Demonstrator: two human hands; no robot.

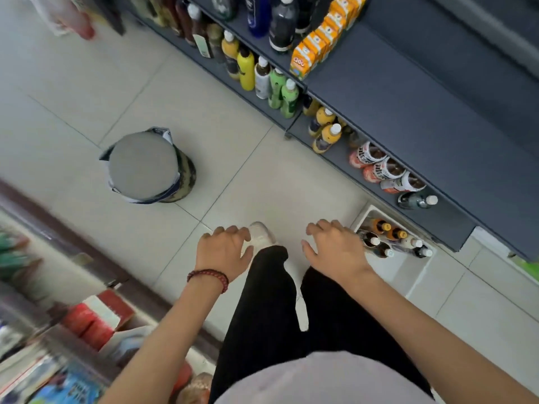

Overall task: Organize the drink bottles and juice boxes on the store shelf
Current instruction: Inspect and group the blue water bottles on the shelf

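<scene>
My left hand [224,252]: palm down over the floor [221,118], fingers spread and loosely bent, holding nothing; a red bead bracelet [209,277] sits on the wrist.
My right hand [335,252]: palm down too, fingers spread wide and slightly curved, gripping nothing, just beside the near-left corner of the white crate [408,272].
Juice boxes [318,42]: an orange row standing along the left edge of the bare upper board of the dark shelf [408,91], one behind another.
Upper bottles [281,24]: dark ones with white caps, standing just left of the juice boxes.
Lower shelf, left part: a yellow bottle [246,70], then green bottles [284,96], standing along the front edge.
Lower shelf, right part: yellow bottles with white caps [326,132], then orange-and-white labelled bottles [379,167], then a dark bottle [417,201] nearest the right end.
Crate bottles [388,237]: a small cluster, amber and dark, standing in the crate's far end on the floor below the shelf.
Stool [143,164]: round grey top, on the floor, well apart from my hands.
Below me: a white shoe [262,233] and black trousers [262,301] between my hands.
</scene>
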